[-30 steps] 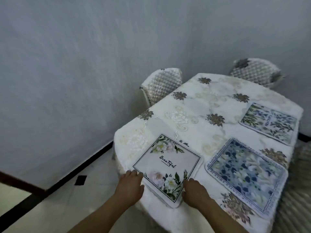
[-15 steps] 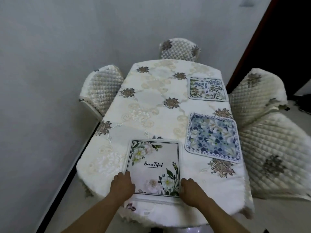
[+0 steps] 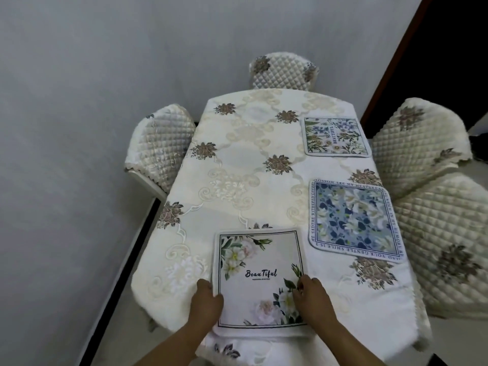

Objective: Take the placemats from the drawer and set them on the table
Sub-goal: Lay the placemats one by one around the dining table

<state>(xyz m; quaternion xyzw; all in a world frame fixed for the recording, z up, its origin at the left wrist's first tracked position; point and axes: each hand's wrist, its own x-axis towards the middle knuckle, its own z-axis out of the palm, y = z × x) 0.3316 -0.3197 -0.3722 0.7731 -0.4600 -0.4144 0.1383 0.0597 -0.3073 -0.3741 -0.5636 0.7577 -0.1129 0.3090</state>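
A white placemat (image 3: 260,270) printed with flowers and the word "Beautiful" lies flat at the near end of the table (image 3: 237,165). My left hand (image 3: 206,302) rests on its left edge and my right hand (image 3: 314,299) on its right edge, fingers bent over the mat. A blue floral placemat (image 3: 353,220) lies on the right side of the table. Farther back on the right lies a green-and-blue floral placemat (image 3: 334,137). No drawer is in view.
A cream embroidered cloth covers the table. Quilted chairs stand at the left (image 3: 161,146), the far end (image 3: 284,71) and the right (image 3: 420,138), with another quilted seat (image 3: 449,249) near right. A grey wall runs along the left, a dark doorway at top right.
The view has swung from the table's corner to face its near end. The white placemat now lies square to the edge, and both hands have slid up along its sides.
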